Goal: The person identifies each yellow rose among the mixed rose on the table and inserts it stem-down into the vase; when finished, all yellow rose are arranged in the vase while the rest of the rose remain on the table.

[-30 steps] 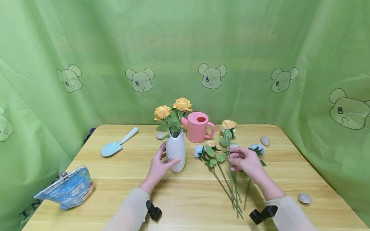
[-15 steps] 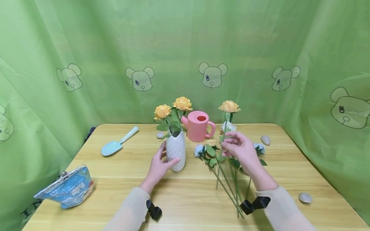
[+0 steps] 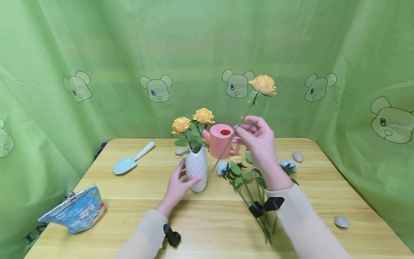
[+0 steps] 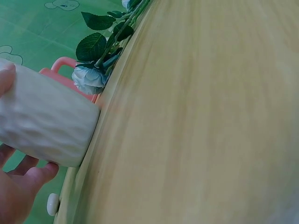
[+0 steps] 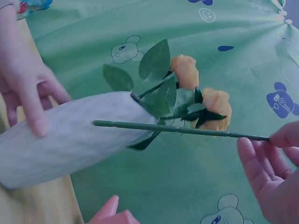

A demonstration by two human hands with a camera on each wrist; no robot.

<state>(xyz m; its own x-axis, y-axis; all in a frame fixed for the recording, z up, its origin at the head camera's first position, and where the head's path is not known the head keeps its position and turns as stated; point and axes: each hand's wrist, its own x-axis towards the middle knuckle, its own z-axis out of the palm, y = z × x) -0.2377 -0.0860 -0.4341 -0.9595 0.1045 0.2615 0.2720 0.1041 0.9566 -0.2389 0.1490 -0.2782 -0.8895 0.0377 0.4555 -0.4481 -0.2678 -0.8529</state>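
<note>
Rose (image 3: 263, 85) stem slants, bloom up, toward vase (image 3: 196, 168)

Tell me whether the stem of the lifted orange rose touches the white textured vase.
Apart. The head view shows the orange rose's stem ending in the air right of the white textured vase, with table showing between them.

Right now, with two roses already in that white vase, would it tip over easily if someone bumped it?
Probably yes: the white vase is tall and narrow with a small base, and the two orange roses lean above its rim. The left hand holds its side, which suggests it needs steadying. It looks light, perhaps plastic.
</note>
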